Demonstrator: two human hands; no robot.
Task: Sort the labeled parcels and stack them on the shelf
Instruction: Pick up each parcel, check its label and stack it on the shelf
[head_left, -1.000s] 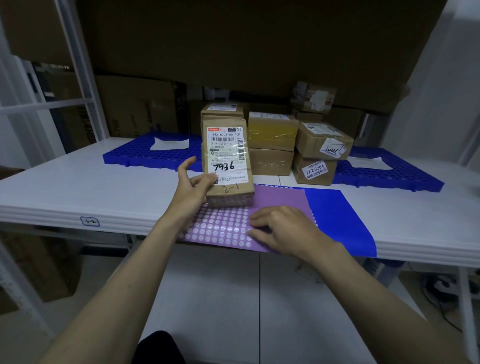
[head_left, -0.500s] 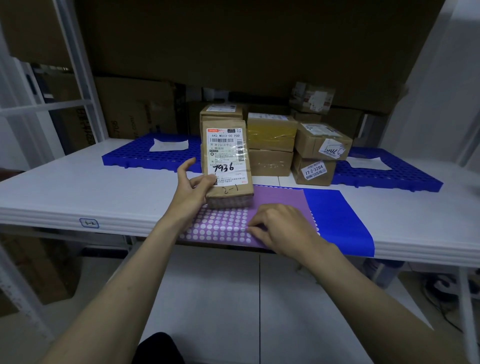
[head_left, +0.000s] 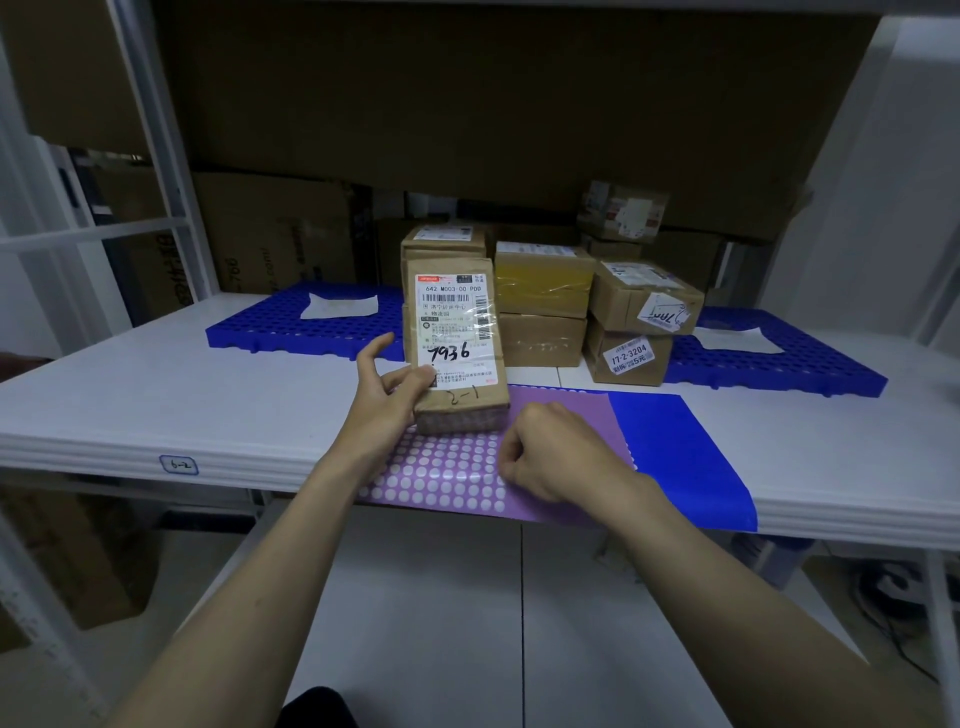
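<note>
Your left hand (head_left: 387, 397) grips the parcel (head_left: 457, 343) marked 7936 by its lower left corner, thumb on the label face, index finger lifted clear. The parcel stands tilted back on its near end, resting on the purple dotted sticker sheet (head_left: 447, 470) at the front of the shelf (head_left: 156, 395). Your right hand (head_left: 558, 452) sits just right of the parcel with fingers curled against the sheet; whether it is pinching a sticker you cannot tell from here

Judging by this, you are at the marking step. Keep the left grip firm and low so the label stays facing you and the parcel does not slide on the slick sheet. If you peel a dot, lift it by its edge and press it flat on bare cardboard, not over the barcode or the handwritten number

Behind, the stacked parcels (head_left: 543, 306) sit between the two blue pallets (head_left: 291, 322). When you place this one, match its number to the right pile and set it square with the label outward, so the stack does not lean
</note>
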